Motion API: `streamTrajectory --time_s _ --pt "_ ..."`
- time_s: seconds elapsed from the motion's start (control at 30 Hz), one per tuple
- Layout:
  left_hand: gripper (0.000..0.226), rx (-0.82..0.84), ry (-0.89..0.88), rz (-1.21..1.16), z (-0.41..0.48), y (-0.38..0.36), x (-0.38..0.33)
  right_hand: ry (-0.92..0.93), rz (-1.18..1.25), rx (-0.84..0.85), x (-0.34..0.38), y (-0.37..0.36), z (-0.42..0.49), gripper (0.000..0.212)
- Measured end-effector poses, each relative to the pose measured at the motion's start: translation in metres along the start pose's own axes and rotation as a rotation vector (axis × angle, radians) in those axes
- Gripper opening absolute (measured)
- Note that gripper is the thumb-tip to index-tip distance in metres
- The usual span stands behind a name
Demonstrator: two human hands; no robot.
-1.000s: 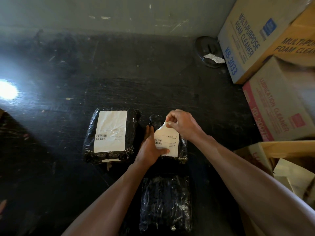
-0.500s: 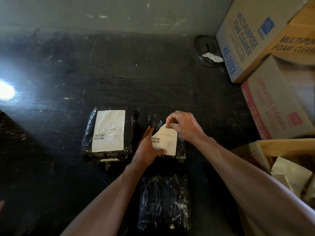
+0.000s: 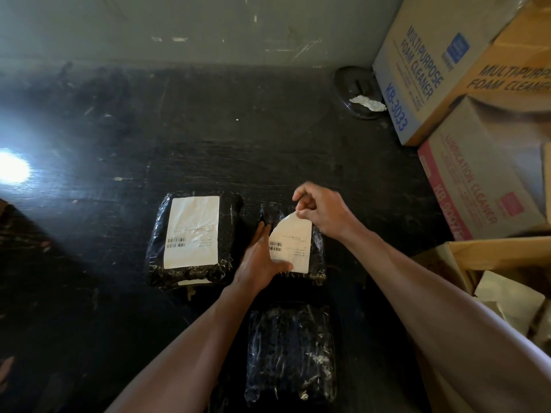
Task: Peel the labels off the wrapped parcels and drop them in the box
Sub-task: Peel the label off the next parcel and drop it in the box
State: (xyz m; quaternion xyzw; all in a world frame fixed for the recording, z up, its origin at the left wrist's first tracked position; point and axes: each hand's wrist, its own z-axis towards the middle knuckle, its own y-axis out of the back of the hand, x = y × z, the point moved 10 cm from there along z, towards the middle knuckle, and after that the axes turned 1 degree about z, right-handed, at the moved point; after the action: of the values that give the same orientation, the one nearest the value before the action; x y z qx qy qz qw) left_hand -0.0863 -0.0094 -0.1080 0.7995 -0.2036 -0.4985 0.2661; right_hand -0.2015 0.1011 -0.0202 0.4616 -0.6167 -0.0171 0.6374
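Observation:
Three black wrapped parcels lie on the dark table. The left parcel point(image 3: 229, 234) carries a full white label point(image 3: 192, 231). The middle parcel point(image 3: 319, 263) has a white label point(image 3: 293, 245) lifted at its top left corner. My right hand point(image 3: 320, 214) pinches that raised corner. My left hand point(image 3: 262, 257) lies on the parcel's left side, fingers straight and thumb pressing the label's lower edge. The near parcel point(image 3: 292, 353) shows no label. An open cardboard box point(image 3: 492, 254) with papers inside stands at the right.
Two stacked cartons, a foam cleaner carton point(image 3: 432, 70) and a lubrication cleaner carton point(image 3: 477, 180), stand at the back right. A dark round dish point(image 3: 354, 87) holding a crumpled paper scrap sits by the wall. A bright glare spot point(image 3: 12, 169) marks the table's left.
My right hand has pulled the label's top corner up and slightly to the right, peeling more of it off the middle parcel. My left hand stays pressed in place.

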Motion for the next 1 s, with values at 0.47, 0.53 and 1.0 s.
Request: streamTrajectory --time_s 0.47,0.53,1.0 --pt "0.106 0.031 -0.094 -0.007 0.000 -0.001 -0.001 -0.024 -0.255 0.183 0.000 -0.026 0.013 0.014" --pt "0.111 0.058 -0.090 0.011 0.000 0.000 -0.001 -0.006 -0.293 0.184 0.001 -0.024 0.010 0.013" --pt "0.106 0.079 -0.086 0.070 0.000 0.000 -0.002 0.026 -0.166 0.093 -0.001 -0.011 -0.019 0.010"
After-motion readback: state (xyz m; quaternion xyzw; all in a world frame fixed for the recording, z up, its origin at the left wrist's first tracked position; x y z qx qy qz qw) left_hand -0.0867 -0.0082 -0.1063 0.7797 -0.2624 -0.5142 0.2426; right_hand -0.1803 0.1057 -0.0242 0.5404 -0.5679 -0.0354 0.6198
